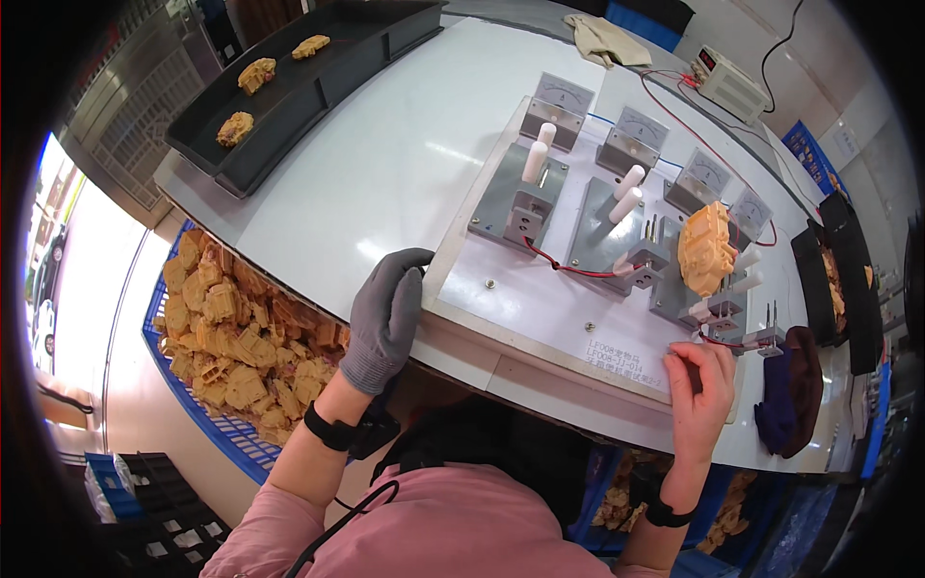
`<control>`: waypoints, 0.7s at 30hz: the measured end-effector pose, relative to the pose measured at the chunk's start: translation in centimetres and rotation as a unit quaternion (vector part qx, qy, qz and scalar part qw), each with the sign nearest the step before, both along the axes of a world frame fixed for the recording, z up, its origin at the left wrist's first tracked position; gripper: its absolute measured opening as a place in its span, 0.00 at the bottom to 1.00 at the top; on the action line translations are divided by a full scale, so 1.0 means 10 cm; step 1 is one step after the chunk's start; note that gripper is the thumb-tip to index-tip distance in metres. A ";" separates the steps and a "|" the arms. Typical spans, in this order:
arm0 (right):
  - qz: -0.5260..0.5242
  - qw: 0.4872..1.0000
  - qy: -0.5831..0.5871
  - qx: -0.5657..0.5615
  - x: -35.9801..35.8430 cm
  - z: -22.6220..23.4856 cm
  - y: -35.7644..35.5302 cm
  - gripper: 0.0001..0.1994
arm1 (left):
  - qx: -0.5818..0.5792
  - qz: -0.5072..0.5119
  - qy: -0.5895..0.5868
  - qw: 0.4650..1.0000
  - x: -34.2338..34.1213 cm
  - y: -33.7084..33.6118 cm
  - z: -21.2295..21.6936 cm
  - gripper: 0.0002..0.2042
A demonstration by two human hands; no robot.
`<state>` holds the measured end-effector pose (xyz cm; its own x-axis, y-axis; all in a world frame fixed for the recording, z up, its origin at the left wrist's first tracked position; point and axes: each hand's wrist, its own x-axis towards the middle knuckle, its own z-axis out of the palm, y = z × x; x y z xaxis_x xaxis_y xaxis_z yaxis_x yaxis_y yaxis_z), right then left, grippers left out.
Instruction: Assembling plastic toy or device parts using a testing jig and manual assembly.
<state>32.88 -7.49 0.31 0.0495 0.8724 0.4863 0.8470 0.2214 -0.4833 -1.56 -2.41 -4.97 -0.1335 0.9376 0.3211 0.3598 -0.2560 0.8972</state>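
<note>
A white test board (520,318) carries grey fixture blocks, paired white pegs, metal prongs and red-black wires. My left hand (383,313), in a grey glove, is curled with its fingers together against the board's left edge; its inner side is hidden. My bare right hand (700,390) is at the board's front right, thumb and index finger closed together; anything between them is too small to make out. Just beyond it, a yellow-orange molded plastic part (706,249) sits upright on the right-hand fixture (673,294). Analog meters (631,140) stand in a row behind the fixtures.
A black tray (289,111) at the far left holds three molded parts. Below it, a blue crate (207,414) is heaped with similar parts. A power supply (730,85) and beige cloth (605,40) lie at the back. Dark bins (836,279) and dark cloth (792,395) are right.
</note>
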 end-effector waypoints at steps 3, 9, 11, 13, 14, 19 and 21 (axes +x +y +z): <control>0.001 1.000 0.000 -0.001 -0.01 0.01 -0.01 0.08 | 0.014 0.004 0.011 1.000 0.00 -0.01 0.00 0.14; 0.002 1.000 0.005 0.002 0.00 0.01 -0.02 0.08 | -0.002 -0.001 0.013 1.000 -0.01 -0.03 0.01 0.17; -0.008 1.000 0.005 0.003 0.00 0.02 -0.03 0.08 | 0.072 -0.054 0.070 0.993 0.02 -0.01 0.07 0.25; -0.013 1.000 0.014 0.000 0.00 0.01 -0.03 0.08 | 0.066 -0.060 0.101 0.991 0.01 0.01 0.06 0.29; -0.027 1.000 0.010 -0.001 0.00 0.01 -0.02 0.08 | 0.058 -0.062 0.132 0.988 0.01 0.02 0.03 0.33; 0.027 0.999 0.020 0.010 -0.07 0.03 0.06 0.08 | -0.042 -0.075 0.121 0.989 -0.04 -0.02 0.14 0.42; 0.015 1.000 0.012 0.011 -0.05 0.04 0.03 0.08 | -0.041 -0.049 0.153 0.986 -0.04 0.03 0.07 0.41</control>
